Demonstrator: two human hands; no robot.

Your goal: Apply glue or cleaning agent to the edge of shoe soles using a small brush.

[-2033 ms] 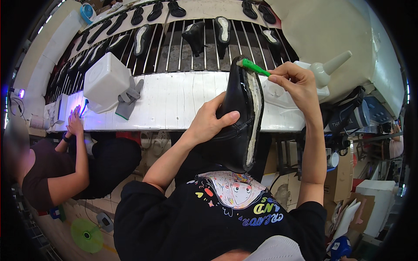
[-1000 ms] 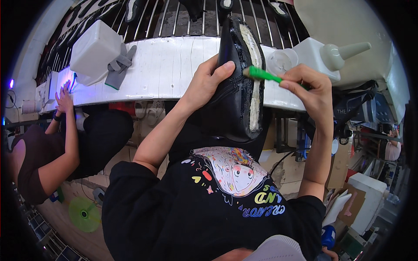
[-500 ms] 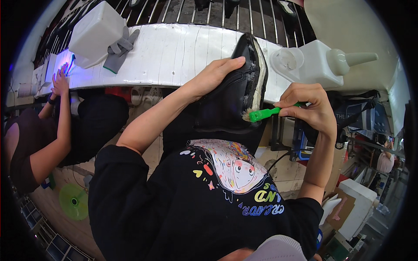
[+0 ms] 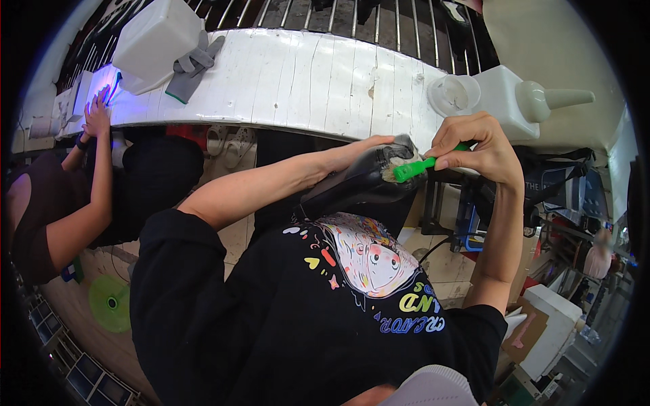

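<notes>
One long white surface [image 4: 291,74] spans the scene, with a rack of metal bars [image 4: 415,34] beyond it. On its left part stands a boxy white container [image 4: 159,44]; at its right end, a white bottle [image 4: 497,101] points its pale nozzle rightward. Facing me across the work, the black boot [image 4: 359,179] is held tilted above the person's lap, on the near side of the surface, one end turned right. The right hand [image 4: 482,145] pinches a handle between thumb and curled fingers. The left hand [image 4: 353,153] grips the boot from its far side, its fingers partly hidden. A grey glove [image 4: 191,78] lies against the container. A translucent cup [image 4: 457,93] sits just left of the bottle. Smallest is the green brush [image 4: 414,169], its head against the boot's pale sole edge.
</notes>
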